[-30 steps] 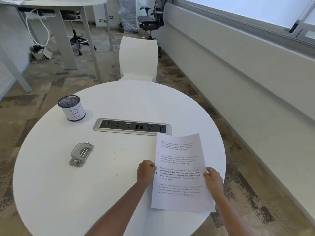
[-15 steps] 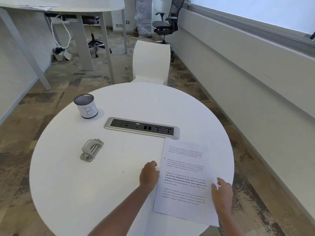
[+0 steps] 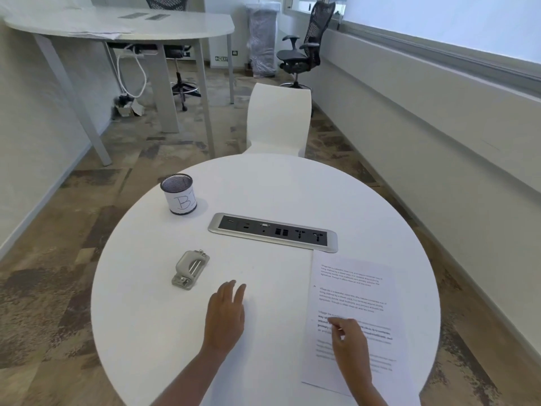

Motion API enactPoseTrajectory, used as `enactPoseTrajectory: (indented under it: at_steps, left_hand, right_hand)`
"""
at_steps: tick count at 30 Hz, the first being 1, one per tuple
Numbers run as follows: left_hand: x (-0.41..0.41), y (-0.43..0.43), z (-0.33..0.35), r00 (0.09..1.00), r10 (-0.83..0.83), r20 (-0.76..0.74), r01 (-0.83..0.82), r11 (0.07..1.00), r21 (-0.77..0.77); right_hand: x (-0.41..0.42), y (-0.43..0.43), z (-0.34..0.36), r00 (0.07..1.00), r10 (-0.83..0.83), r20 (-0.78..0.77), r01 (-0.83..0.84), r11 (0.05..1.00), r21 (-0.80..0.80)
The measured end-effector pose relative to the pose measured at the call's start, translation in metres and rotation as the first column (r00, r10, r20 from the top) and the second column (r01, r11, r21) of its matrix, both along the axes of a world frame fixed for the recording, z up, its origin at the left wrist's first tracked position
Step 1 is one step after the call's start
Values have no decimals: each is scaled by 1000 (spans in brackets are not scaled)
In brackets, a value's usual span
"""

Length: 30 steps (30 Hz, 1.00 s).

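Observation:
A printed sheet of paper (image 3: pixel 355 291) lies flat on the right side of the round white table (image 3: pixel 263 189). My right hand (image 3: pixel 349 339) hovers over the sheet's lower half, its fingers loosely curled, holding nothing. My left hand (image 3: pixel 225 312) is off the paper, over the bare tabletop to the sheet's left, fingers straight and pointing away from me. A grey hole punch (image 3: pixel 190 269) sits a short way beyond and left of my left hand.
A mesh pen cup (image 3: pixel 178 194) labelled "B" stands at the table's far left. A silver socket panel (image 3: pixel 272 232) is set into the table's middle. A white chair (image 3: pixel 278 118) stands behind the table, with a desk and office chairs further back.
Both hands let go of the sheet, which now lies flat. My left hand moved left off the paper and straightened its fingers. My right hand moved onto the sheet. The view tilted up.

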<state>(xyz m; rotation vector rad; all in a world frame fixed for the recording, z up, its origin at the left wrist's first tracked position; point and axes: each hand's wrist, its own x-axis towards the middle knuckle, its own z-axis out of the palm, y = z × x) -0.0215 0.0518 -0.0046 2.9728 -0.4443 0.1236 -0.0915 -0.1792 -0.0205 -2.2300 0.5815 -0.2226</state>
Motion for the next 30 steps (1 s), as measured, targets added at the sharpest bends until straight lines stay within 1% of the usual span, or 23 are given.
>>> enactPoseTrajectory:
  at_steps: [1, 3, 7, 11, 14, 17, 21, 27, 30]
  left_hand:
    - [2, 11, -1, 999, 16, -50, -16, 1000, 6]
    - [5, 32, -1, 993, 66, -96, -65, 998, 10]
    - [17, 78, -4, 984, 151, -90, -151, 989, 0]
    - [39, 121, -8, 966, 238, -102, -242, 970, -31]
    - [57, 147, -16, 964, 231, -129, -236, 972, -17]
    - [75, 165, -28, 974, 199, -106, -202, 979, -18]
    - [103, 175, -36, 976, 162, -146, -171, 984, -55]
    - [143, 181, -36, 961, 153, -229, -186, 974, -128]
    - [155, 186, -38, 968, 135, -211, -172, 971, -167]
  right_hand:
    - [5, 10, -1, 1000, 27, -2, -27, 1000, -13]
    - [16, 30, -2, 997, 70, -13, -70, 997, -26]
    - [46, 69, 0, 994, 100, -53, -100, 995, -9]
    - [76, 99, 0, 995, 54, -87, -55, 998, -6]
    - [95, 116, -3, 994, 25, -104, -28, 999, -27]
    - [112, 129, -4, 993, -15, -115, 7, 998, -68]
    - [130, 137, -5, 989, -93, -112, 79, 989, -127]
    - [148, 140, -7, 974, -186, -129, 161, 969, -186]
    - [153, 140, -8, 967, -204, -150, 169, 962, -216]
